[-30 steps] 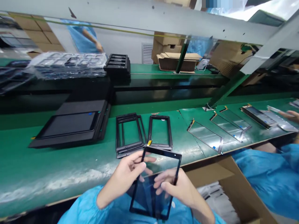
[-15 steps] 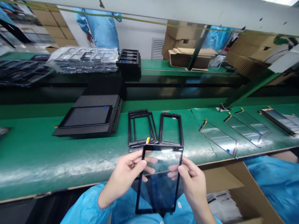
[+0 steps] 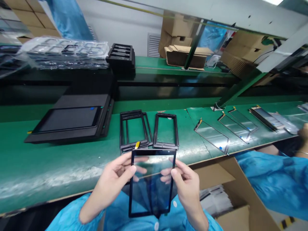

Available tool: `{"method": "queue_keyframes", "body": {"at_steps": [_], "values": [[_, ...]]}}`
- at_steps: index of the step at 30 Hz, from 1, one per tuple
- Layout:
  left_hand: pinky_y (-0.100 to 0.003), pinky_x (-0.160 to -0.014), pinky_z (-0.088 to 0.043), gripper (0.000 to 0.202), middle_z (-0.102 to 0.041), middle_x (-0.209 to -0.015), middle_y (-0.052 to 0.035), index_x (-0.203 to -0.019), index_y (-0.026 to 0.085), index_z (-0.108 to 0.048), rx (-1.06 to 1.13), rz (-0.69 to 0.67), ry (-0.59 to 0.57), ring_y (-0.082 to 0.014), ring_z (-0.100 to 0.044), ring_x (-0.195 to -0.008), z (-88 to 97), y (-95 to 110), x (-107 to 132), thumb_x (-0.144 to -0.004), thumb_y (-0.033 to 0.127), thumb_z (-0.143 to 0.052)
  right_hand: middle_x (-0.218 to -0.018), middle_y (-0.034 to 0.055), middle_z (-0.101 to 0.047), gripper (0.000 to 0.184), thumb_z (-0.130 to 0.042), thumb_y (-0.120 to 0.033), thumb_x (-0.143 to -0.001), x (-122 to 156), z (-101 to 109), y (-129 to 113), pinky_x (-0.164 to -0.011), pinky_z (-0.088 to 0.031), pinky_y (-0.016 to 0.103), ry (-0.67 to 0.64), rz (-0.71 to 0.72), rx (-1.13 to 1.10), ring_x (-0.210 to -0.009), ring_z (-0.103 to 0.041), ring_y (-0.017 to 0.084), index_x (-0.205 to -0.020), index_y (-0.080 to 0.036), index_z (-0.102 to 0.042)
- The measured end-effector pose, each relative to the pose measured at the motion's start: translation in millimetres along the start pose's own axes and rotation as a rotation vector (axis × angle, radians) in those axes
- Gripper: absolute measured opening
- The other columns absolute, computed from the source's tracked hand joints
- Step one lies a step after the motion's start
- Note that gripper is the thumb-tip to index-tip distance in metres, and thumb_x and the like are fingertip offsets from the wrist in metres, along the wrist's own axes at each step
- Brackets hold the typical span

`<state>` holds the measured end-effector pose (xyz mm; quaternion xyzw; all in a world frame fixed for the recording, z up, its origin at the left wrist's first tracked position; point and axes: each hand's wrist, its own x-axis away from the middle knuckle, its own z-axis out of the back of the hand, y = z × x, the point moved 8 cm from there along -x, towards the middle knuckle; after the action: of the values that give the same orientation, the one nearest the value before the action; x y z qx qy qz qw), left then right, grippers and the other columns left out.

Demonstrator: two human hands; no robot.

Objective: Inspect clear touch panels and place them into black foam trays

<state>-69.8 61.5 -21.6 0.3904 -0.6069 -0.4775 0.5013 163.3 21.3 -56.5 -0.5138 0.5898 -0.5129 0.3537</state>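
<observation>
I hold a clear glass panel [image 3: 151,189] with a black border upright above my lap, just in front of the green bench edge [image 3: 72,179]. My left hand [image 3: 115,178] grips its left edge, thumb on the front and fingers behind the glass. My right hand [image 3: 185,181] grips the right edge the same way. A small yellow tab [image 3: 137,144] sticks up from the panel's top left corner. Beyond the panel, a stack of black frames [image 3: 133,130] and a single black frame [image 3: 166,130] lie on the bench.
Stacked black trays with a dark panel [image 3: 69,122] lie at the left. Several glass panels [image 3: 211,136] lie at the right, near a co-worker's blue sleeve [image 3: 276,179]. An open cardboard box [image 3: 231,199] stands below the bench. Wrapped trays [image 3: 62,53] and cartons [image 3: 187,57] fill the far shelf.
The panel has moved a little left and turned more upright and square to me. My right hand has shifted from under the glass to its right edge. The view has swung slightly.
</observation>
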Motion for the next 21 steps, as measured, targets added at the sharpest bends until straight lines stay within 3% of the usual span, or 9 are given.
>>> {"method": "queue_keyframes", "body": {"at_steps": [2,4,7,9,11,15,18,21], "values": [[-0.034,-0.089,-0.064,0.056,-0.075,-0.136,-0.0167,-0.148,0.024,-0.062,-0.085,-0.08,0.012,-0.0309,-0.077,-0.112,3.6,13,-2,-0.095,0.04,-0.074,-0.077,0.0091,-0.084,0.036,-0.077,-0.044,-0.094,-1,-2,-7,-0.057,-0.068,0.033,-0.043,0.039,0.026,-0.058,-0.08,0.024,-0.119,-0.018,-0.08],[-0.033,-0.097,-0.06,0.061,-0.069,-0.145,-0.0127,-0.155,0.03,-0.056,-0.2,-0.143,-0.07,-0.0298,-0.071,-0.125,-2.5,26,-3,-0.096,0.037,-0.073,-0.076,0.0072,-0.084,0.032,-0.072,-0.04,-0.097,-2,-9,-15,-0.059,-0.068,0.033,-0.151,0.064,0.116,-0.059,-0.08,0.022,-0.119,-0.019,-0.08],[-0.027,-0.081,-0.062,0.056,-0.081,-0.122,-0.0082,-0.152,0.032,-0.06,-0.365,-0.111,-0.301,-0.026,-0.078,-0.105,-24.5,31,-4,-0.096,0.034,-0.071,-0.078,0.0046,-0.084,0.027,-0.068,-0.034,-0.099,-6,-25,-26,-0.07,-0.068,0.034,-0.378,0.088,0.34,-0.067,-0.08,0.021,-0.118,-0.023,-0.082],[-0.025,-0.068,-0.061,0.045,-0.085,-0.1,-0.0059,-0.143,0.029,-0.069,-0.379,-0.036,-0.348,-0.0231,-0.081,-0.085,-32.3,26,-6,-0.098,0.032,-0.066,-0.081,0.0035,-0.085,0.026,-0.07,-0.032,-0.096,-12,-21,-33,-0.077,-0.067,0.035,-0.424,0.09,0.406,-0.07,-0.081,0.021,-0.118,-0.025,-0.083],[-0.025,-0.06,-0.06,0.036,-0.085,-0.095,-0.0077,-0.131,0.024,-0.076,-0.293,0.024,-0.278,-0.0225,-0.08,-0.076,-30.7,20,-9,-0.099,0.035,-0.063,-0.096,0.0058,-0.086,0.028,-0.072,-0.032,-0.094,-22,0,-41,-0.084,-0.067,0.038,-0.313,0.106,0.416,-0.084,-0.082,0.024,-0.119,-0.027,-0.082],[-0.028,-0.054,-0.061,0.039,-0.085,-0.099,-0.0155,-0.123,0.017,-0.075,-0.056,0.064,-0.002,-0.0257,-0.08,-0.073,-8.0,12,-11,-0.095,0.043,-0.07,-0.127,0.0117,-0.08,0.031,-0.073,-0.042,-0.094,-33,53,-49,-0.101,-0.061,0.045,-0.034,0.14,0.414,-0.118,-0.075,0.032,-0.119,-0.026,-0.082],[-0.027,-0.052,-0.06,0.039,-0.084,-0.097,-0.0156,-0.119,0.015,-0.074,0.029,0.056,0.118,-0.0248,-0.08,-0.07,6.5,9,-10,-0.094,0.044,-0.073,-0.113,0.0113,-0.084,0.044,-0.077,-0.045,-0.091,-31,63,-36,-0.091,-0.065,0.043,-0.032,0.039,0.298,-0.097,-0.082,0.031,-0.13,-0.026,-0.076],[-0.026,-0.051,-0.06,0.035,-0.085,-0.095,-0.0131,-0.117,0.017,-0.073,0.065,0.043,0.131,-0.0226,-0.078,-0.066,10.1,9,-10,-0.092,0.042,-0.076,-0.088,0.0067,-0.085,0.056,-0.079,-0.042,-0.092,-25,56,-21,-0.079,-0.066,0.04,-0.022,-0.057,0.165,-0.073,-0.083,0.027,-0.143,-0.024,-0.066]]}}
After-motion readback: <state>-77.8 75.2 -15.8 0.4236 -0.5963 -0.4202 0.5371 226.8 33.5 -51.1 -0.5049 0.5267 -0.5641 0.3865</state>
